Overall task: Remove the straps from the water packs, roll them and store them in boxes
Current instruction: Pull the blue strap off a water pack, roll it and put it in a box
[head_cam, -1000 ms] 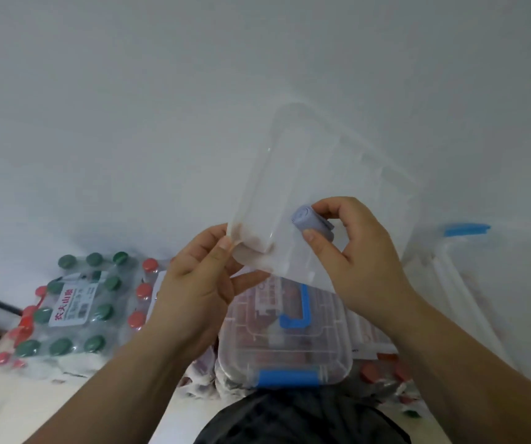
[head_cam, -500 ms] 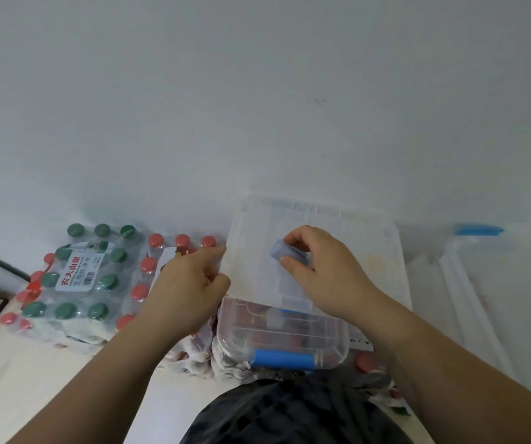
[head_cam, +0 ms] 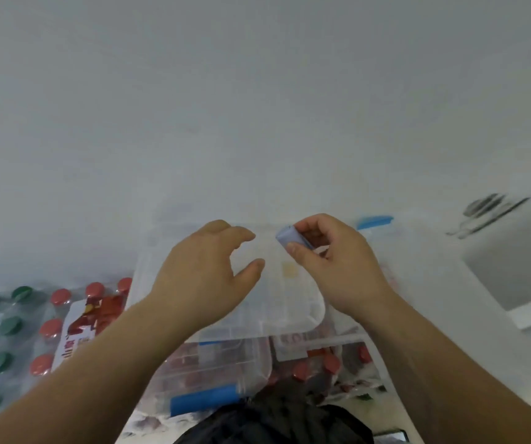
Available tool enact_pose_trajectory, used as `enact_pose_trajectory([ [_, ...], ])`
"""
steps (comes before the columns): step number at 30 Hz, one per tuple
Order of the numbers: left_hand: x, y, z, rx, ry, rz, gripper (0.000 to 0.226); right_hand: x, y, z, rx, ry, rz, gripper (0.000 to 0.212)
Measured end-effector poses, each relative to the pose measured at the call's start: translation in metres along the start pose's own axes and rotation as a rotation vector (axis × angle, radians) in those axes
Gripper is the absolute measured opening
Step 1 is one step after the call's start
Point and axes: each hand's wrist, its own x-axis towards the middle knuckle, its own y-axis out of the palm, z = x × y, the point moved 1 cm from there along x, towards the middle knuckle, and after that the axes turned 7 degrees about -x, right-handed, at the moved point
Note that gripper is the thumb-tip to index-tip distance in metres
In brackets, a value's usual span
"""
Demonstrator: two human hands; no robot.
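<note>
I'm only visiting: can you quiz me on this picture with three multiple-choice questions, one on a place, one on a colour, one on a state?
1. Where is the rolled strap? A) pinched in the right hand B) on the floor C) inside a bottle
2. What colour are the caps of the far-left water pack? A) yellow B) green C) white
3. How is the left hand? A) gripping a bottle B) clenched C) open, gripping nothing
Answers: 1A, fingertips pinch the roll; 2B, round green tops show; 3C, fingers loosely spread, nothing in them.
</note>
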Motion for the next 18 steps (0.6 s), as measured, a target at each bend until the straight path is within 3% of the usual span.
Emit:
enact_pose_trajectory([
  [6,0.037,0.057,-0.066,0.028,0.222,0.232,0.058,-0.014,-0.07,-0.062,-0.051,0.164,-0.15,0.013],
  [11,0.061,0.105,-0.096,0.129,0.24,0.385,0.073,-0.011,-0.092,-0.115,-0.103,0.349,-0.125,0.023],
  [18,0.074,0.132,-0.113,0.224,0.187,0.435,0.109,0.034,-0.08,-0.174,-0.022,0.568,0.142,0.029],
])
